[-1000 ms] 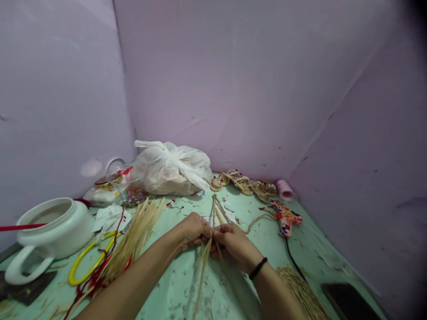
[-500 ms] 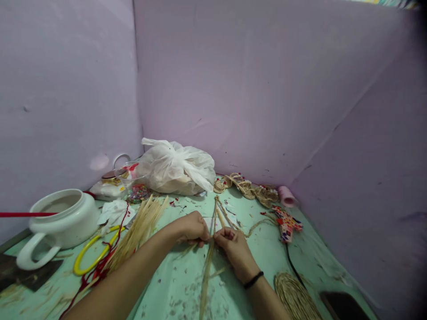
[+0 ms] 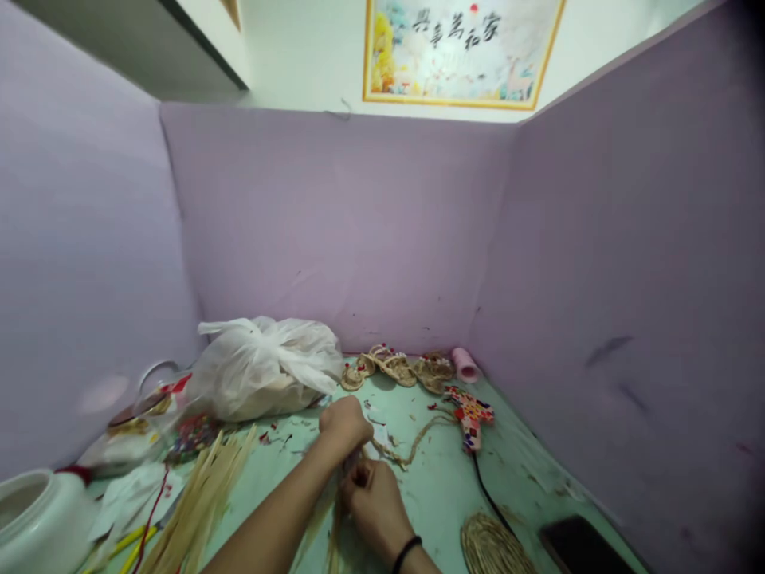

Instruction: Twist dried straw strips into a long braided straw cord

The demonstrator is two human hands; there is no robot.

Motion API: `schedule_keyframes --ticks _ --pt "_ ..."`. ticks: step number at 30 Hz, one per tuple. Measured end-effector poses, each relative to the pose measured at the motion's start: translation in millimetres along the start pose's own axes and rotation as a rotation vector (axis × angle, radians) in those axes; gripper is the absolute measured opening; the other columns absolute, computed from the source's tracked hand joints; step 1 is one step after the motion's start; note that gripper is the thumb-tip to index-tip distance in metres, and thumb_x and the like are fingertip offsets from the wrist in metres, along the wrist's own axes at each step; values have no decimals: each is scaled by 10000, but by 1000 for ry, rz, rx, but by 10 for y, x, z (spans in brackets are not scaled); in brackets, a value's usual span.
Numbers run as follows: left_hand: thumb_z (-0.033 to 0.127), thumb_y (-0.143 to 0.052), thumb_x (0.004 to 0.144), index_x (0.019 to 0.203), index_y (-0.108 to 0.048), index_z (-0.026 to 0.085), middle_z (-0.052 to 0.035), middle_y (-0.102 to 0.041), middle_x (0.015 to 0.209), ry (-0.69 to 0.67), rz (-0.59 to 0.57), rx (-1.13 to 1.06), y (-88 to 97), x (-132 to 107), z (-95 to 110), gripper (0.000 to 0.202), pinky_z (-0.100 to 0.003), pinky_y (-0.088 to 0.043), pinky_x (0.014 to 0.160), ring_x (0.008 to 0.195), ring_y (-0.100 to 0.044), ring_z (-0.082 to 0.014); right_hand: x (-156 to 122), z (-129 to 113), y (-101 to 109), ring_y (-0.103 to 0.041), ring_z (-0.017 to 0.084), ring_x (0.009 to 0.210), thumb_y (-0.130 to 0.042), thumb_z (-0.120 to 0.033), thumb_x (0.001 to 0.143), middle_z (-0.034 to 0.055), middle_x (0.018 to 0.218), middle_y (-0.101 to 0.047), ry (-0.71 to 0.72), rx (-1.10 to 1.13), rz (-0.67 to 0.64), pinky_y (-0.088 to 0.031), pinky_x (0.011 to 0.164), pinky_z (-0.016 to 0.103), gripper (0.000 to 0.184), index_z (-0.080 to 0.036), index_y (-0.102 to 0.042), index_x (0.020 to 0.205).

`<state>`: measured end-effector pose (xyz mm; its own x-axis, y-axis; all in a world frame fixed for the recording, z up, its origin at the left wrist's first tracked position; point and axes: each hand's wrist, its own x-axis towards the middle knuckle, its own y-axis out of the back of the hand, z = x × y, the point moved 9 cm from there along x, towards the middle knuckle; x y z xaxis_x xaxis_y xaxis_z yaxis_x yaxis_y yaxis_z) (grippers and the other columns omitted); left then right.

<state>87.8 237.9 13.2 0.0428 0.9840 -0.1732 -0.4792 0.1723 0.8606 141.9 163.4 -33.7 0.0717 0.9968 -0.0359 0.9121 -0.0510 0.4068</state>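
At straw strands [image 3: 335, 536] | left hand [image 3: 347, 422] beyond right hand [image 3: 374, 496] | earlier abreast

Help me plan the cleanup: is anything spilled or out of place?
Small red scraps lie scattered on the green tabletop near the white bag, like litter; dark smudges mar the right purple wall.

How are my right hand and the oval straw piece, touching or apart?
Apart: the head view shows green tabletop between your right hand and the oval straw piece.
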Motion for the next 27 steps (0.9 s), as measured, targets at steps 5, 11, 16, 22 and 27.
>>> schedule_keyframes --ticks 5,11,16,22,27 --pt "216 -507 616 549 -553 128 -94 -585 547 10 87 -228 357 57 -106 120 -210 -345 461 564 -563 -177 -17 -34 58 -482 122 511 -449 -68 583 34 507 -569 -33 -48 36 -272 453 209 157 -144 -530 473" --pt "339 -502 682 656 -526 162 32 -448 418 -195 200 -683 1632 -565 -385 181 -164 -210 341 329 -341 -57 4 -18 55 -490 105 511 -472 -86 586 18 515 -579 -13 24 -3 -312 476 191 137 -139 -575 512" --pt "302 -592 570 549 -538 156 36 -451 427 -115 -161 -347 1240 -828 -604 157 -178 -267 347 334 -379 -64 16 48 -18 -384 59 412 -497 -89 570 -44 426 -475 -108 319 -153 -279 441 180 90 -140 -512 497" --pt "221 -516 526 478 -521 132 34 -441 399 -63 -376 -309 106 -642 -633 101 -205 -293 355 324 -375 -77 7 42 -16 -372 56 428 -537 -138 563 -42 443 -477 -88 420 -189 -268 454 190 62 -135 -509 508" --pt "231 -521 510 486 -514 136 58 -384 360 -47 -471 -413 -117 -659 -611 98 -194 -262 332 294 -325 -60 1 41 -33 -352 55 431 -550 -167 558 -40 454 -468 -92 440 -211 -253 456 199 63 -130 -513 522"
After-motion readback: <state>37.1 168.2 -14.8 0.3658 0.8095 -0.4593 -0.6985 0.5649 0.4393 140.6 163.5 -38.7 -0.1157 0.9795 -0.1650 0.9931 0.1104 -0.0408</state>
